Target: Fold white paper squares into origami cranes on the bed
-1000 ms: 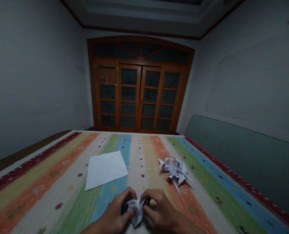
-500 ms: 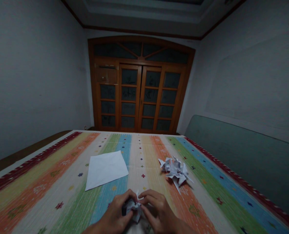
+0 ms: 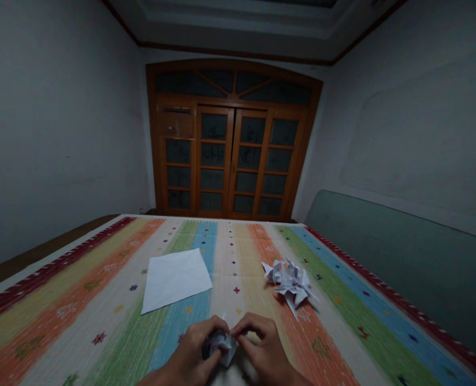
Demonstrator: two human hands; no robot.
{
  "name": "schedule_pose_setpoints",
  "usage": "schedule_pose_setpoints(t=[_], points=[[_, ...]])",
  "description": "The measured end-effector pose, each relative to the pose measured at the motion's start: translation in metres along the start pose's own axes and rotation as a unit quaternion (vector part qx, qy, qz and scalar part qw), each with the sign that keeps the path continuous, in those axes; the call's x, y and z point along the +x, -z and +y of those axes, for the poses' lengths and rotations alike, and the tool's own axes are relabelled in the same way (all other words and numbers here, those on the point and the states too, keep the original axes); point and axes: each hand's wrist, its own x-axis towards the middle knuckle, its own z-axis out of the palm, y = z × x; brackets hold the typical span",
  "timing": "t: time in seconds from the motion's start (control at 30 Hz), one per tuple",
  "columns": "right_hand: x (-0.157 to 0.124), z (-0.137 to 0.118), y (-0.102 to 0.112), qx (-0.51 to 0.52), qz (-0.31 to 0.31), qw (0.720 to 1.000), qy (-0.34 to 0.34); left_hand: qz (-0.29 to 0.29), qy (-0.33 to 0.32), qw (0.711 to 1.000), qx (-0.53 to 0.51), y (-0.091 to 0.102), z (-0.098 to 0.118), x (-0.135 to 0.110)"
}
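Both my hands meet at the near edge of the striped cloth, pinching a small folded piece of white paper [image 3: 222, 346] between them. My left hand [image 3: 192, 354] holds its left side, and my right hand [image 3: 262, 346] holds its right side. My fingers hide part of the paper. Ahead and left of my hands, a flat square white paper sheet [image 3: 176, 281] lies on the cloth [image 3: 238, 271]. Ahead and right lies a spiky cluster of folded white paper pieces [image 3: 289, 283]. Neither hand touches the sheet or the cluster.
The multicoloured striped cloth has a red border and covers a wide surface. A dull green panel [image 3: 399, 262] runs along its right side, and a brown wooden edge [image 3: 41, 252] lies along its left. Wooden glazed doors [image 3: 230, 158] stand beyond its far end.
My hands have drawn closer together around the small paper, which now looks more compact. The flat sheet and the paper cluster stay in place.
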Motion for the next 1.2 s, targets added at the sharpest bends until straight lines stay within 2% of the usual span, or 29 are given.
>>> schedule_pose_setpoints(t=[0.2,0.47,0.63,0.8,0.97,1.1,1.2], points=[[0.0010,-0.0050,-0.0032,0.056,-0.001,0.998,-0.023,0.008,-0.027,1.000,-0.006,-0.0005,-0.0003,-0.0001],[0.0030,-0.0027,-0.0051,0.088,-0.012,0.994,-0.070,0.012,-0.013,1.000,-0.009,-0.0003,-0.0008,0.0004],[0.0015,-0.0044,-0.0056,0.067,-0.021,0.995,-0.069,-0.004,-0.023,1.000,0.004,-0.0004,-0.0008,-0.0009],[-0.0011,-0.0018,-0.0009,0.043,-0.020,0.996,-0.073,0.010,-0.009,1.000,0.006,-0.0033,-0.0062,-0.0022],[-0.0027,0.0000,0.0007,-0.009,-0.025,0.999,-0.042,0.001,-0.020,1.000,0.002,-0.0039,-0.0061,-0.0032],[0.0012,-0.0020,-0.0002,0.050,-0.026,0.997,-0.049,0.040,-0.007,0.999,-0.033,-0.0025,-0.0045,0.0004],[0.0035,0.0016,-0.0020,0.075,-0.050,0.994,-0.067,0.068,0.002,0.995,-0.080,-0.0021,-0.0047,0.0042]])
